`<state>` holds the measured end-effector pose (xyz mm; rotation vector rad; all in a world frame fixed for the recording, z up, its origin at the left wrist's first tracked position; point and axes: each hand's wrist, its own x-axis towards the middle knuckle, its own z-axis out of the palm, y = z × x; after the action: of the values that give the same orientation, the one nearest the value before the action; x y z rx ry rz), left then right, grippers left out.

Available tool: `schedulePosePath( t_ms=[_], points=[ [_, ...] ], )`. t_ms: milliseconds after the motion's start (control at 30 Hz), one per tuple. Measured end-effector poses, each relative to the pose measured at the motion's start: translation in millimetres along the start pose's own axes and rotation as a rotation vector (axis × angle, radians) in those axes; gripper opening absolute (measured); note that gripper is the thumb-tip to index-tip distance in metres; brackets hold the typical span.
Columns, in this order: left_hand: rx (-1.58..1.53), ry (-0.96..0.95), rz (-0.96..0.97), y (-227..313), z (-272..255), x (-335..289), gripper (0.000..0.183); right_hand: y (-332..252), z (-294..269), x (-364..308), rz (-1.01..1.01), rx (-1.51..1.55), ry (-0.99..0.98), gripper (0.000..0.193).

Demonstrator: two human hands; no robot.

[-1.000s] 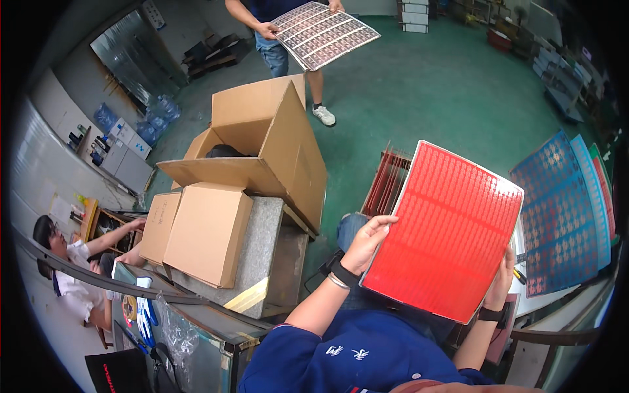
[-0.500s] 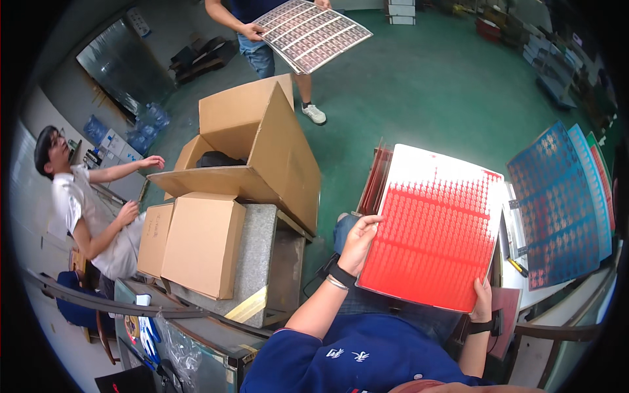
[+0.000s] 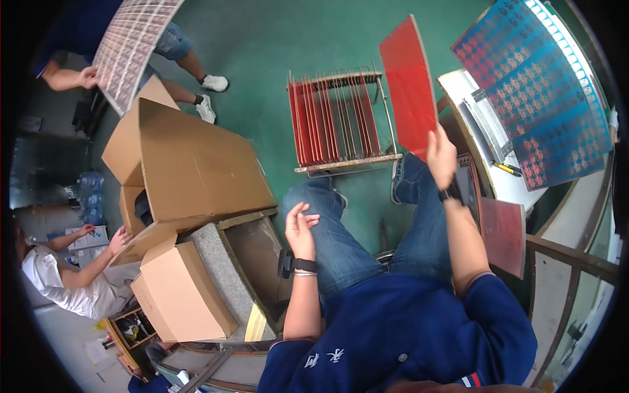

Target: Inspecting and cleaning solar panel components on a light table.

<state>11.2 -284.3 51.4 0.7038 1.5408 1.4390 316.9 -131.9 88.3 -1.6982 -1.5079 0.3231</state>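
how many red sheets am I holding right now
1: the red sheet in your right hand; your left hand holds none. Another flush behind it could be hidden.

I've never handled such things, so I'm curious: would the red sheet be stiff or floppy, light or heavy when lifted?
The red sheet is probably fairly stiff, as it juts out without drooping. It seems light for its size, since the right hand alone holds it. Being broad and thin, it may tip when gripped near one end.
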Motion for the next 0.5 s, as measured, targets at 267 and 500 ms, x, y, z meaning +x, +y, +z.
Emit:
schedulePosePath(
  t_ms=[267,500],
  points=[
    [-0.039,0.083,-0.092,7,1,8,0.023,35,103,20,0.142,-0.191,-0.233,0.032],
    [0.021,0.087,-0.083,8,6,8,0.021,15,97,38,0.154,-0.191,-0.341,0.037]
  ],
)
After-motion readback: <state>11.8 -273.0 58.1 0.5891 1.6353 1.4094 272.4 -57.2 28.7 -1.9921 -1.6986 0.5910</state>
